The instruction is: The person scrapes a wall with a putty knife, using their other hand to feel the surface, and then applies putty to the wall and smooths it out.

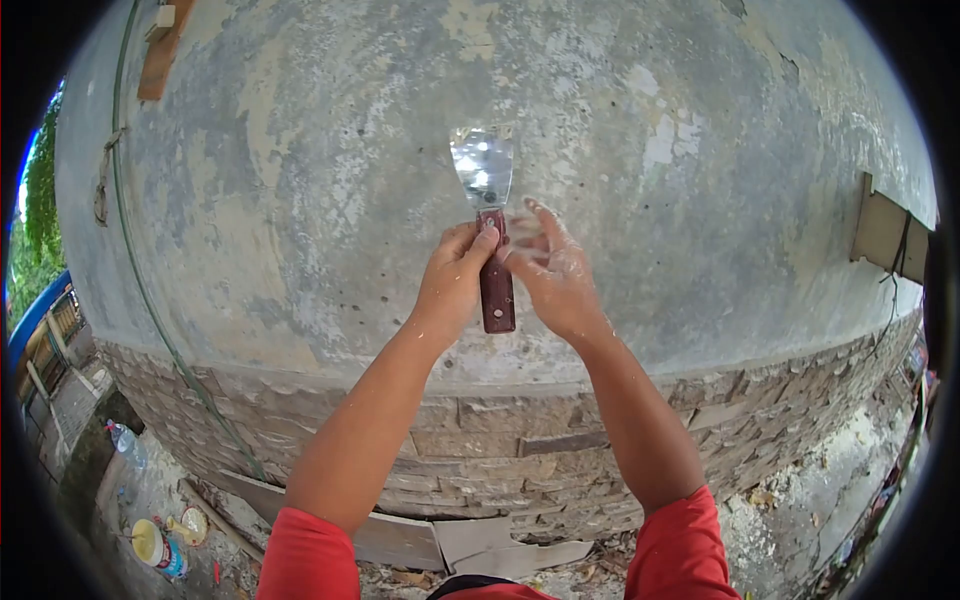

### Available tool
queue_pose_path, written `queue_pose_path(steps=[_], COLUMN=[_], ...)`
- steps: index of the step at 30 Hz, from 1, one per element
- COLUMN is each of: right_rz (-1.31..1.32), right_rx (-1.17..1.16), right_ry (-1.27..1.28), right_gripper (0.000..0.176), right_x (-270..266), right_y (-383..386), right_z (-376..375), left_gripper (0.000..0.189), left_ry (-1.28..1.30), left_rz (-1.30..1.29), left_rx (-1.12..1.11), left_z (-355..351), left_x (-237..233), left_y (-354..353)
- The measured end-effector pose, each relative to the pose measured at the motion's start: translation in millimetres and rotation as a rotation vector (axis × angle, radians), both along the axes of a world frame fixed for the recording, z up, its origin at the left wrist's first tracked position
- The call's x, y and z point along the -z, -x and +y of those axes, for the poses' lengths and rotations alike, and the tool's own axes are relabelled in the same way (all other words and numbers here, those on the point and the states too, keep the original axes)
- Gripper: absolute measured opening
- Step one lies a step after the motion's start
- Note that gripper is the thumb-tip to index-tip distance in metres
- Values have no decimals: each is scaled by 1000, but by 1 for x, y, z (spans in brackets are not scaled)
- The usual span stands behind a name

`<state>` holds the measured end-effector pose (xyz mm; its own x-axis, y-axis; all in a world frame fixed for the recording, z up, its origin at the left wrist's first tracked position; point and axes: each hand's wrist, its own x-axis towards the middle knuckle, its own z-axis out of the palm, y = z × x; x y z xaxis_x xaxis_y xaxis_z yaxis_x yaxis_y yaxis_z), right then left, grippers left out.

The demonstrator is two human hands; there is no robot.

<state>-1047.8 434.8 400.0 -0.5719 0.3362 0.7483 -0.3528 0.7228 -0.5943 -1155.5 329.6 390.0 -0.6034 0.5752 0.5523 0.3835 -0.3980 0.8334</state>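
A scraper with a shiny metal blade and a dark red-brown handle stands upright in front of the wall, blade up. My left hand grips the upper handle, its thumb lying across the front near the top rivet. Just right of the handle is my right hand, fingers apart and partly blurred, with whitish dust on them. It holds nothing that I can make out; whether its fingertips touch the handle is unclear. Behind both hands rises a grey wall with patchy, peeling paint.
Rough stone cladding runs below the painted wall. A green hose hangs at the left. On the ground at lower left are a plastic bottle and an open bucket. A board juts out at the right.
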Motion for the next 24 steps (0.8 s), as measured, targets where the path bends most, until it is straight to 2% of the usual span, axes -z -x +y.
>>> queue_pose_path(steps=[2,5,8,9,10,11,12,13,14,15,16,17,18,19,21,23,24], right_rz=[-20,-124,-135,-134,-55,24,30,-33,-96,-90,32,153,159,208,254,38,36], right_rx=[-285,-198,-83,-85,-70,-56,-59,80,220,221,295,369,375,438,510,574,581], right_ry=[258,137,141,137,111,85,78,55,35,33,-80,-192,-194,-269,-345,-285,-282], right_gripper=[80,88,85,85,83,81,81,78,76,76,73,71,71,69,68,64,64], right_x=[3,2,4,8,10,12,11,2,-4,-5,-6,-6,-8,-9,-15,-24,-24], right_y=[-9,-19,-19,-14,-8,-4,-4,-13,-17,-14,-8,-3,3,9,15,13,15], right_z=[-4,1,3,7,8,10,13,8,5,8,12,15,17,19,15,1,-1], left_gripper=[36,35,36,35,34,34,34,35,35,38,43,52,62,62,81,87,94], left_ry=[-75,-65,-58,-8,40,35,43,52,48,-107,-270,-249,-231,-239,-93,-88,-77], left_rz=[-5,-144,-41,81,204,207,310,411,416,662,903,992,1082,1084,1305,1371,1435], left_rx=[37,141,77,10,-58,-60,-216,-372,-375,-631,-886,-999,-1113,-1107,-1289,-1246,-1211], left_z=[8,15,21,21,21,19,16,13,11,13,12,10,9,8,8,8,7], left_x=[0,-2,1,0,-2,-4,-7,-11,-15,-22,-34,-51,-70,-87,-109,-114,-115], left_y=[-12,-26,-31,-32,-33,-33,-30,-26,-14,6,24,40,55,69,89,98,104])
